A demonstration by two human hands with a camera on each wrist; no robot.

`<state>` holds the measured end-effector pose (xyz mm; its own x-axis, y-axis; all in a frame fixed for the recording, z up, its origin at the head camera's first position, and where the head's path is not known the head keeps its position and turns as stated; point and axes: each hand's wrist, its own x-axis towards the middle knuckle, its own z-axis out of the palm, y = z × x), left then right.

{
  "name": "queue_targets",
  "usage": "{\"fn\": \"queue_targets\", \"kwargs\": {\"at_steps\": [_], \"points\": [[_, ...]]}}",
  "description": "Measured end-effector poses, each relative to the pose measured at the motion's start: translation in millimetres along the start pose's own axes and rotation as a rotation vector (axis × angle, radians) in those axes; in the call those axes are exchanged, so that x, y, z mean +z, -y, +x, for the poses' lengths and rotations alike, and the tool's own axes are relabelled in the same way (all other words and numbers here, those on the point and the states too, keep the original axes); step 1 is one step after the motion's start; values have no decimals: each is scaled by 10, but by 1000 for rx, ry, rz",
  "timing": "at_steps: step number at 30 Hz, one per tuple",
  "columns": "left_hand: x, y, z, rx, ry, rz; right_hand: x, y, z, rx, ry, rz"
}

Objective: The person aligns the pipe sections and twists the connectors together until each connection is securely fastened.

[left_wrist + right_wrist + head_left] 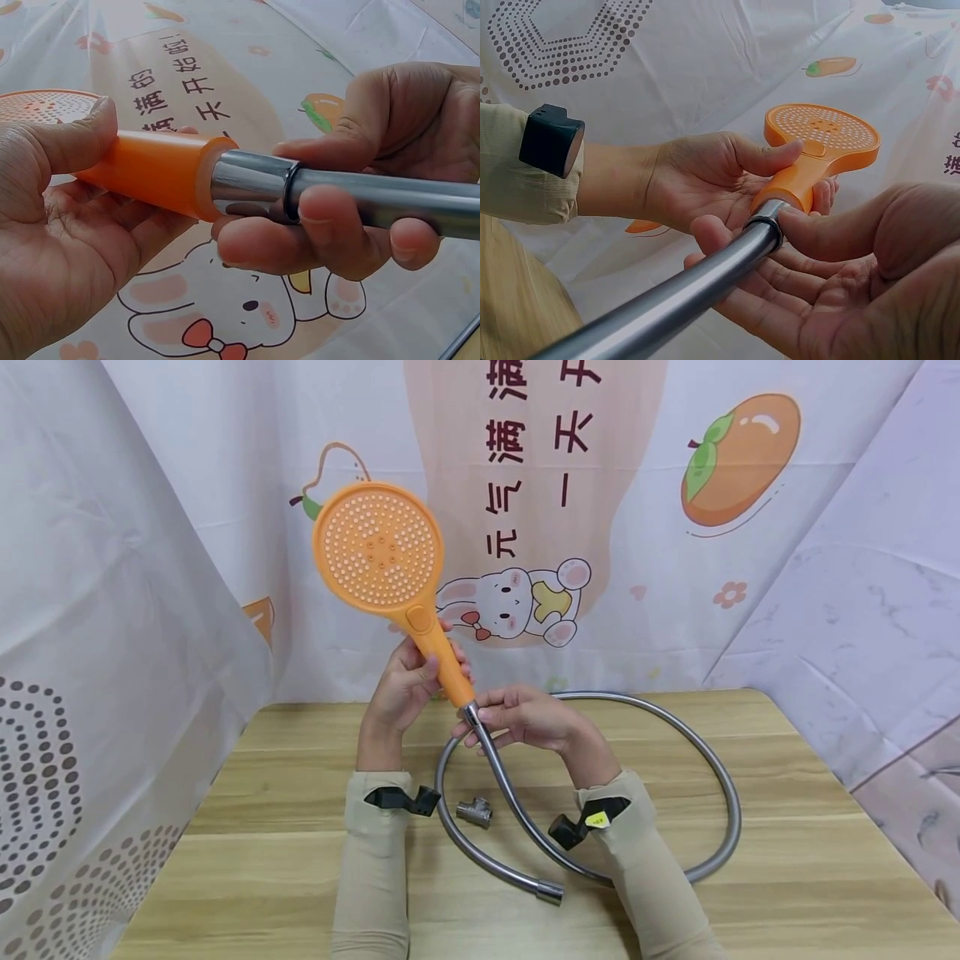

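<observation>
An orange shower head (378, 547) is held up above the table, its nozzle face toward the head camera. My left hand (405, 681) grips its handle, thumb on the front and fingers behind. A grey metallic shower hose (510, 793) meets the handle's lower end at a chrome nut (251, 184). With thumb and fingers, my right hand (528, 718) holds that nut; in the right wrist view the thumb (825, 236) presses on its side. The nut sits right against the handle's end. From there the hose loops over the table to a free chrome end (550, 892).
A small metal tee fitting (475, 812) lies on the wooden table (270, 852), inside the hose loop. Behind the table hangs a printed curtain (630, 635) with fruit and a rabbit. More pale fabric hangs at both sides.
</observation>
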<state>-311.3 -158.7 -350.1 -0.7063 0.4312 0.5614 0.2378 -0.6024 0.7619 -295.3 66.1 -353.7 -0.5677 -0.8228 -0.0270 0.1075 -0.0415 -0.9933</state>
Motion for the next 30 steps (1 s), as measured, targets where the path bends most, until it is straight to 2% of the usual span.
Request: {"fn": "queue_targets", "kwargs": {"at_steps": [13,21,30], "points": [[0,-31,-7,3,14,-5,35,-12,23,-10,-35,15],[-5,-29,-15,-3,38,-29,48,-20,17,-13,8,17],[4,-31,-18,-4,28,-15,5,-40,21,-23,32,34]]}}
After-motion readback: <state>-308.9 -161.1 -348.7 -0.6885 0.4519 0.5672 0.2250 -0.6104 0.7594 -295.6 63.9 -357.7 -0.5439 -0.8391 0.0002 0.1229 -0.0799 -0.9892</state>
